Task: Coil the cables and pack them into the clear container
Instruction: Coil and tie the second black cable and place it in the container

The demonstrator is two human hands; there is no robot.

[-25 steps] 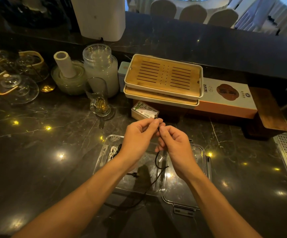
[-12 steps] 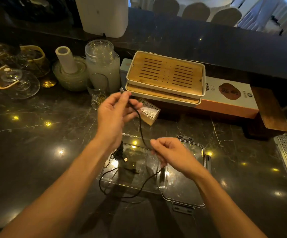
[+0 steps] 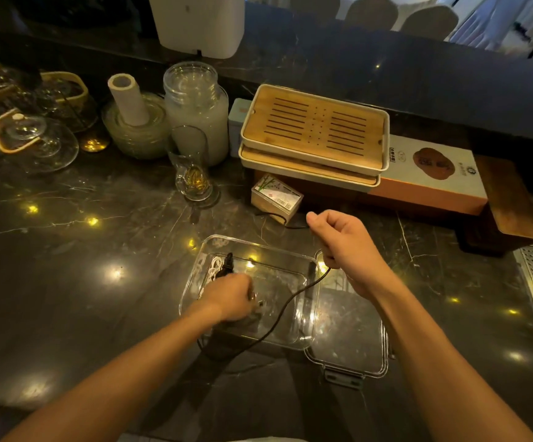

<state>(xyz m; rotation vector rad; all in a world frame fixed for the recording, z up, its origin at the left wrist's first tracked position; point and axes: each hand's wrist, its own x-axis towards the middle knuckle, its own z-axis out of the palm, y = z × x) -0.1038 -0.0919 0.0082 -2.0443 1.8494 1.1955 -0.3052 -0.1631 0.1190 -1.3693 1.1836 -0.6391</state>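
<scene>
The right hand (image 3: 346,247) fists around a black cable (image 3: 285,306) above the clear container (image 3: 293,338) on the desk (image 3: 67,282). The left hand (image 3: 231,296), fingers curled on the cable's other end, sits inside the container beside a white cable (image 3: 215,266).

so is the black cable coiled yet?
No. The black cable runs loose from the left hand over the clear container rim to the right hand.

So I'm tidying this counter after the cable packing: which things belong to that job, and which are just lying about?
In the job:
black cable
white cable
clear container
its lid
left hand
right hand

Lying about:
bamboo trays
orange box
small card box
glass jar
glass cup
</scene>
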